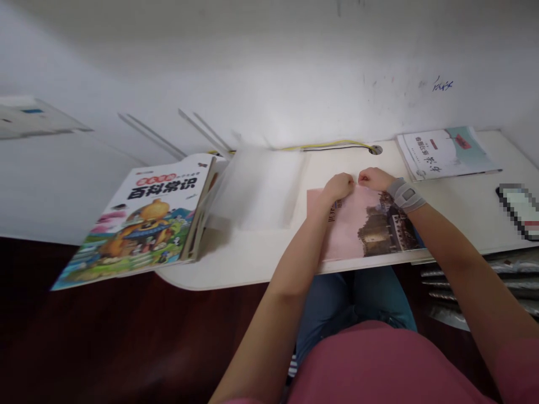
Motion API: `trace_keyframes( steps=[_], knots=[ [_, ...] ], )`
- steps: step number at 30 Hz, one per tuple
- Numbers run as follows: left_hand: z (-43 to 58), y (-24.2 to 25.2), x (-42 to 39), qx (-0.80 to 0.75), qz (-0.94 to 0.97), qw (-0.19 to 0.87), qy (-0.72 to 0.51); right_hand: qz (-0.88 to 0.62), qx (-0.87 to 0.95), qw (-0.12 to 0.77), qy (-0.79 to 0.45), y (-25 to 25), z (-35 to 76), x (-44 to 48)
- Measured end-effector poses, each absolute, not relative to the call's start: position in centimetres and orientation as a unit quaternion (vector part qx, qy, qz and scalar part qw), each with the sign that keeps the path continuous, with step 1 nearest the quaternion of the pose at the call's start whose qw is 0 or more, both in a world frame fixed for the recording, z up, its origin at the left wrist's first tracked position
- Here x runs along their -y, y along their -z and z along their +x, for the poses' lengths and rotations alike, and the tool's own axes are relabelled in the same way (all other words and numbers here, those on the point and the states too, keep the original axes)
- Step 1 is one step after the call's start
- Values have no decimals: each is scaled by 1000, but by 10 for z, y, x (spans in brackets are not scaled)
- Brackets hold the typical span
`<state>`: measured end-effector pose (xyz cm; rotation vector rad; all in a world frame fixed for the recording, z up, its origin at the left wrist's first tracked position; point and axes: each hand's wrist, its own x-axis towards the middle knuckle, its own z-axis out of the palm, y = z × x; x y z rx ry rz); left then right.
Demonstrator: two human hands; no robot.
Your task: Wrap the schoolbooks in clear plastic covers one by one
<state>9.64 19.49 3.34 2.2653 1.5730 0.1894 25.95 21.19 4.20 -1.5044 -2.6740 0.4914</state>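
Observation:
A book with a pink cover and a picture of rocks and buildings (349,224) lies flat at the front edge of the white table. At its far edge, my left hand (340,186) is closed, fingertips pinched together. Close beside it, my right hand (374,178) is also closed, with a grey band on the wrist. Whatever is between the fingers of either hand is too small to make out. Left of the book rest clear plastic sheets (267,188), which look like book covers. My left forearm crosses part of the pink cover.
A stack of books with a colourful top cover (151,219) overhangs the table's left end. Another book (446,151) lies at the back right, near a blurred-out phone (522,210). Yellow and black cables (328,145) run along the wall into a hole. Plastic-wrapped items (475,280) sit below, right.

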Motion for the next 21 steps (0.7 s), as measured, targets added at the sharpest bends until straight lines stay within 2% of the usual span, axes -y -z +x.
trace_keyframes(
  steps=[8,21],
  knots=[
    [98,-33,-187,-572,797,179,-78,-479,870,-16,-116,-40,260,-207],
    [92,-10,-176,-564,803,126,-145,-446,891,-2,-88,-42,253,-203]
  ],
)
